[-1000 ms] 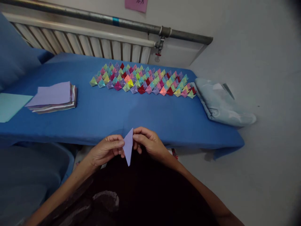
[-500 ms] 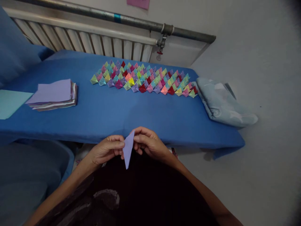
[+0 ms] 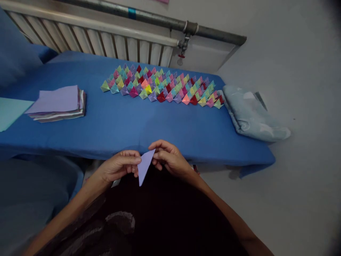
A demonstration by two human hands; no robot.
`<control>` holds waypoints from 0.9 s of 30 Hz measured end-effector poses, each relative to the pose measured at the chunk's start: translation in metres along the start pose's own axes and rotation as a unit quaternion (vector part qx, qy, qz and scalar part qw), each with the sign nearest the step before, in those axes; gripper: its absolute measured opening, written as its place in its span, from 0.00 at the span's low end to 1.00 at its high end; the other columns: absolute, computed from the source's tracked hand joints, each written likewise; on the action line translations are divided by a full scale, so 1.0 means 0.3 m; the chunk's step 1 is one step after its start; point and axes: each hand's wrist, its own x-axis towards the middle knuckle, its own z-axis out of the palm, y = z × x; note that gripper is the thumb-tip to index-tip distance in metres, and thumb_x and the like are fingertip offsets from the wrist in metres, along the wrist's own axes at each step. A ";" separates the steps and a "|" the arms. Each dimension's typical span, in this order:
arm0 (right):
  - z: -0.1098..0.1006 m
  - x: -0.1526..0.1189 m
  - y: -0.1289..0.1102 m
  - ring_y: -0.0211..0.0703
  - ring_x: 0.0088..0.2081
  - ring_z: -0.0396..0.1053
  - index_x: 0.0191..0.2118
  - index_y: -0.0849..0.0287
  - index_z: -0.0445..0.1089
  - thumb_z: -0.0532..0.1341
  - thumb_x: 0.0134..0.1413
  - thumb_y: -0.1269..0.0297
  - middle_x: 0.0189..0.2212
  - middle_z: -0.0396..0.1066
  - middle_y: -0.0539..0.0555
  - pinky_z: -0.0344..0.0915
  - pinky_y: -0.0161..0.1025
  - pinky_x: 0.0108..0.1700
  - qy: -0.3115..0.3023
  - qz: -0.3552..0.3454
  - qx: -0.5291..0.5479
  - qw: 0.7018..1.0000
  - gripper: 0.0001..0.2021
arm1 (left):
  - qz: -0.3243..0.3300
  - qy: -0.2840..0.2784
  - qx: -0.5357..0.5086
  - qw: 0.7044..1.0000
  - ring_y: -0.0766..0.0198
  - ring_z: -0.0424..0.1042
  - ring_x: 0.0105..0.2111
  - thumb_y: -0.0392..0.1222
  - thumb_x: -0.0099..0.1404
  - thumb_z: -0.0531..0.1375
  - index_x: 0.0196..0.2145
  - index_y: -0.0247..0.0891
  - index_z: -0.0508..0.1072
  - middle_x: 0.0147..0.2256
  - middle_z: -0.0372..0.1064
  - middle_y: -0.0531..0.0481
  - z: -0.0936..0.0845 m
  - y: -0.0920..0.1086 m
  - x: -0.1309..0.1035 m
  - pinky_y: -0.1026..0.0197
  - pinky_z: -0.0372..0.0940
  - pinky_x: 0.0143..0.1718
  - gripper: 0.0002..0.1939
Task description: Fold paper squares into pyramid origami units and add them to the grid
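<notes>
A lilac sheet of paper folded into a triangle [image 3: 145, 165] is held in front of my body, just off the table's near edge. My left hand [image 3: 120, 165] pinches its left side between thumb and fingers. At the upper right corner, the fingers of my right hand [image 3: 170, 158] close on the paper's edge. Beyond my hands, rows of small folded paper shapes [image 3: 161, 96] in many colours stand on the blue-covered table [image 3: 114, 124]. A stack of lilac and other paper sheets [image 3: 58, 99] lies to the left.
Light green paper [image 3: 12, 112] lies at the far left. A folded pale blue cloth [image 3: 255, 113] rests on the table's right end. Behind the table are a white radiator [image 3: 106, 44] and a metal pipe [image 3: 160, 20] with a valve. A blue chair-like shape [image 3: 32, 195] is at lower left.
The folded lilac paper has turned, so more of its flat face shows and its upper tip leans further right. Both hands keep hold of it. The view has shifted slightly.
</notes>
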 end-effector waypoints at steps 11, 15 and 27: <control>-0.003 -0.012 -0.011 0.30 0.21 0.62 0.44 0.55 0.67 0.61 0.42 0.70 0.25 0.68 0.43 0.56 0.29 0.20 0.044 0.030 -0.048 0.997 0.18 | -0.002 0.071 0.123 0.990 0.68 0.72 0.23 0.48 0.53 0.72 0.26 0.37 0.79 0.22 0.76 0.49 0.036 0.043 -0.036 0.66 0.67 0.28 0.11; -0.008 -0.018 -0.013 0.28 0.18 0.60 0.44 0.56 0.68 0.63 0.46 0.68 0.24 0.69 0.43 0.55 0.29 0.19 0.035 0.056 -0.080 0.995 0.16 | 0.010 0.085 0.138 0.987 0.69 0.71 0.22 0.47 0.54 0.71 0.26 0.37 0.79 0.22 0.75 0.50 0.049 0.038 -0.038 0.67 0.66 0.27 0.11; -0.012 -0.027 -0.013 0.29 0.20 0.62 0.31 0.58 0.69 0.66 0.50 0.57 0.21 0.69 0.45 0.56 0.28 0.19 0.060 0.065 -0.075 0.993 0.10 | 0.006 0.091 0.034 0.995 0.69 0.71 0.20 0.49 0.49 0.75 0.25 0.36 0.77 0.21 0.75 0.49 0.051 0.025 0.001 0.67 0.67 0.25 0.16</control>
